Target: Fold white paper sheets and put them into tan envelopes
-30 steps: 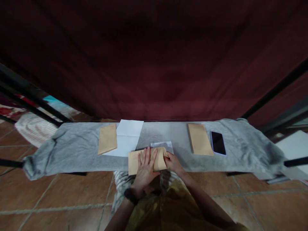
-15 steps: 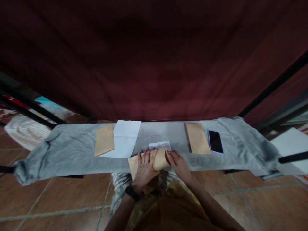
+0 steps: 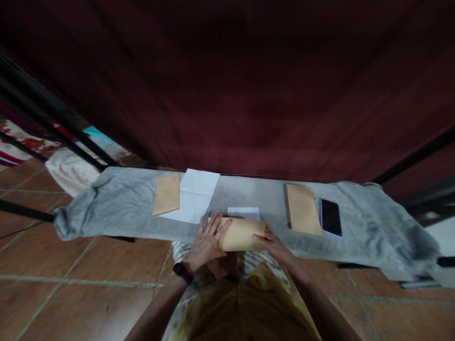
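A tan paper envelope (image 3: 241, 235) lies at the front edge of the grey cloth, straight in front of me. My left hand (image 3: 207, 240) rests on its left end with the fingers spread, pressing it down. My right hand (image 3: 269, 239) pinches the right end, thumb on top and the other fingers partly hidden beneath. Just behind the envelope, a small white paper (image 3: 244, 212) is partly covered by it.
On the left, another tan envelope (image 3: 167, 194) overlaps a creased white sheet (image 3: 199, 192). A stack of tan envelopes (image 3: 303, 209) and a phone (image 3: 331, 217) lie to the right. A dark red curtain (image 3: 234, 118) hangs behind the grey cloth (image 3: 117, 203).
The envelope has gone from tilted with its right end bulging open to lying flatter and straighter. My left hand has shifted to its left end. The whole view has turned slightly.
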Demonstrator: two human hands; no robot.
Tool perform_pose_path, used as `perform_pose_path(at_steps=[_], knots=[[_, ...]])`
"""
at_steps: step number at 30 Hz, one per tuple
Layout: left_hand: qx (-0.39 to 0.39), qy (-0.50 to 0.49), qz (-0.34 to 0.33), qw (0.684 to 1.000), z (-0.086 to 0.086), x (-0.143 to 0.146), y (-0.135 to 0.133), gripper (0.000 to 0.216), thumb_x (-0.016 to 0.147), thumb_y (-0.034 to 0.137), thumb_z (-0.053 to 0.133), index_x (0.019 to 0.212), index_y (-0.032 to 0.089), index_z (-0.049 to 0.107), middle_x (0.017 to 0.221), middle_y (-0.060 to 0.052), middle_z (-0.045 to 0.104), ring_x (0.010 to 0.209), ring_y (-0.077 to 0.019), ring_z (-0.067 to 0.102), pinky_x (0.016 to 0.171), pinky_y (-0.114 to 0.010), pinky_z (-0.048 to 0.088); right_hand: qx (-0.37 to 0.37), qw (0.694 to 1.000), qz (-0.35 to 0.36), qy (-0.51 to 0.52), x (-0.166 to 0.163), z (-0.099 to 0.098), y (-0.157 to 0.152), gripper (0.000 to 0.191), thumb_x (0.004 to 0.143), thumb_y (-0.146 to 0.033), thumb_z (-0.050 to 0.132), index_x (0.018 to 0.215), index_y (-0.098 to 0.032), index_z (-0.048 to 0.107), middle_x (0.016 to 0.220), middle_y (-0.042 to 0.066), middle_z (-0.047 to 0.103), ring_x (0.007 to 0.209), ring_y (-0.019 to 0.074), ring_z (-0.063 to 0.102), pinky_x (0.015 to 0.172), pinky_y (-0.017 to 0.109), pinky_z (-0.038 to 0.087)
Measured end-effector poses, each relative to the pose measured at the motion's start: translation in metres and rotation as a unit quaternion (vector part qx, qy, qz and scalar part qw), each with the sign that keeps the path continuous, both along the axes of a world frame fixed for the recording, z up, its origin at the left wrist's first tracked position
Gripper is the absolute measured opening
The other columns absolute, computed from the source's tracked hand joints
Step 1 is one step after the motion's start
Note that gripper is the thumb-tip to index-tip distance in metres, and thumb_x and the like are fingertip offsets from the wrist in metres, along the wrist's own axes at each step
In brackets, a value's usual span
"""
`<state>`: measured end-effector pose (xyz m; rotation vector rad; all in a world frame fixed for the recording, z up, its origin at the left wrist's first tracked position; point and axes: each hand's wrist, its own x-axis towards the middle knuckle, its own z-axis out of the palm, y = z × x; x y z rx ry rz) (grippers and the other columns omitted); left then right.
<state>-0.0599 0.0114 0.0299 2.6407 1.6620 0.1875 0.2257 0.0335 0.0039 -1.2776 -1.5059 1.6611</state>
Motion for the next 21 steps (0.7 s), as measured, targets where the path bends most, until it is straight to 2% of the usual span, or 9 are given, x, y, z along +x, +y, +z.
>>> perform_pose_path(at_steps=[3,5,8,10,14,16,18,21], knots=[[-0.016,0.011,0.0,1.0,-0.002,-0.023,-0.001,0.111,0.066,0.054,0.079,0.156,0.025,0.021,0.155,-0.017,0.038,0.145,-0.0352,0.03,0.12,-0.06,0.002,-0.022,0.999,0.021,0.016,0.007,0.002,-0.001,0.057,0.079,-0.07,0.061,0.098,-0.019,0.076,0.1,0.008,0.075,0.097,0.0263,0.068,0.093,0.043,0.052],[-0.019,0.013,-0.002,1.0,-0.002,-0.027,-0.003,0.114,0.063,0.055,0.081,0.156,0.025,0.022,0.157,-0.018,0.034,0.146,-0.0365,0.027,0.119,-0.06,0.002,-0.031,0.999,0.012,0.018,0.007,0.003,-0.002,0.055,0.078,-0.07,0.063,0.097,-0.019,0.076,0.096,0.008,0.075,0.093,0.0259,0.068,0.089,0.041,0.054],[-0.008,0.006,-0.008,1.0,0.001,-0.014,-0.007,0.117,0.062,0.058,0.081,0.156,0.024,0.021,0.163,-0.019,0.019,0.15,-0.0391,0.017,0.118,-0.062,0.004,-0.034,0.999,-0.005,0.03,-0.001,0.008,-0.003,0.056,0.079,-0.068,0.063,0.098,-0.017,0.075,0.092,0.008,0.075,0.089,0.0257,0.068,0.084,0.04,0.055],[-0.003,-0.001,-0.026,1.0,0.005,0.002,-0.008,0.114,0.065,0.058,0.079,0.156,0.024,0.02,0.164,-0.019,0.015,0.15,-0.0392,0.015,0.118,-0.063,0.006,-0.011,0.999,0.007,0.035,-0.011,0.012,-0.004,0.055,0.08,-0.066,0.062,0.1,-0.016,0.075,0.096,0.009,0.075,0.091,0.0258,0.068,0.086,0.04,0.054],[-0.015,-0.022,-0.046,0.999,0.007,0.026,-0.009,0.101,0.074,0.047,0.072,0.157,0.025,0.018,0.155,-0.017,0.038,0.144,-0.0359,0.031,0.119,-0.061,0.007,0.062,0.997,0.026,-0.026,-0.03,0.02,-0.002,0.043,0.084,-0.057,0.061,0.099,-0.019,0.075,0.105,0.007,0.073,0.097,0.0244,0.066,0.087,0.037,0.052],[-0.016,-0.03,-0.018,0.999,0.004,0.026,-0.01,0.099,0.075,0.041,0.07,0.157,0.024,0.017,0.148,-0.016,0.047,0.139,-0.0348,0.039,0.119,-0.059,0.01,0.088,0.994,0.006,-0.066,-0.032,0.019,0.005,0.041,0.091,-0.054,0.053,0.095,-0.02,0.074,0.096,0.006,0.074,0.089,0.0219,0.067,0.08,0.034,0.054],[-0.006,-0.034,0.034,0.999,0.001,0.017,-0.012,0.1,0.074,0.038,0.069,0.157,0.022,0.015,0.145,-0.016,0.048,0.137,-0.0348,0.042,0.119,-0.057,0.014,0.129,0.984,-0.05,-0.113,-0.027,0.015,0.016,0.041,0.096,-0.05,0.044,0.098,-0.02,0.072,0.092,0.005,0.073,0.083,0.0197,0.067,0.076,0.031,0.054],[0.008,-0.029,0.111,0.993,-0.006,-0.001,-0.016,0.102,0.074,0.036,0.069,0.157,0.019,0.012,0.144,-0.017,0.047,0.135,-0.0342,0.044,0.117,-0.057,0.019,0.164,0.955,-0.14,-0.206,-0.018,0.004,0.035,0.033,0.095,-0.043,0.047,0.108,-0.019,0.067,0.103,0.009,0.071,0.088,0.0217,0.067,0.081,0.034,0.053]])
